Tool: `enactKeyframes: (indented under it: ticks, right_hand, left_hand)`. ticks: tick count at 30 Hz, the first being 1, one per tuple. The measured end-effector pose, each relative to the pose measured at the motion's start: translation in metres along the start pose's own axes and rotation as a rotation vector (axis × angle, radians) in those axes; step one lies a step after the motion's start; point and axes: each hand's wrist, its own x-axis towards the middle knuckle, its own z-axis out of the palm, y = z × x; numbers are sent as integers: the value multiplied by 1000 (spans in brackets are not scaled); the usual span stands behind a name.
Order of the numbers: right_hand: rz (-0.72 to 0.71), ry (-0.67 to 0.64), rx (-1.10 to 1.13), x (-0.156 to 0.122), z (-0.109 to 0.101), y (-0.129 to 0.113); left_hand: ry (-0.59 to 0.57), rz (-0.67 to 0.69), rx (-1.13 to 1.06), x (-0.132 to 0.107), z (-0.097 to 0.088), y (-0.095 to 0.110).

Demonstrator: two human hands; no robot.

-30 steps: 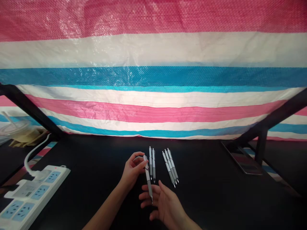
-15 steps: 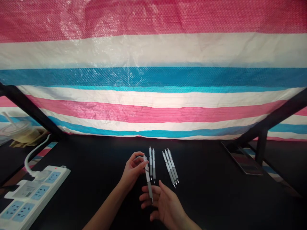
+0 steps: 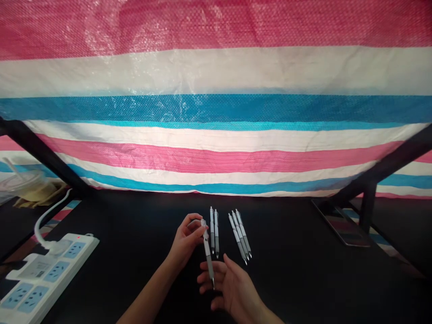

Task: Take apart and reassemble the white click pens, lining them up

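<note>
Left hand (image 3: 185,239) holds pen (image 3: 208,251); right hand (image 3: 231,283) open

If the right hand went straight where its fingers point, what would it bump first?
Probably the slim white-and-grey pen held in the left hand, its tip right by the right hand; depth is unclear.

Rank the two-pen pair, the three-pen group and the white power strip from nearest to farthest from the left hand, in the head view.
1. Two-pen pair: just right of the left hand.
2. Three-pen group: farther right, beyond the pair.
3. White power strip: well off to the hand's left, lower in the view.
</note>
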Motion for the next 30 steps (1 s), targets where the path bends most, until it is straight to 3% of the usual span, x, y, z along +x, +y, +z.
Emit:
enactKeyframes:
  ticks: [20, 30]
  right_hand:
    - [11, 52, -79, 1, -1, 4]
    - [74, 53, -193, 4, -4, 14]
  left_hand:
    - [60, 39, 45, 2, 0, 5]
    - [63, 77, 337, 29, -7, 13]
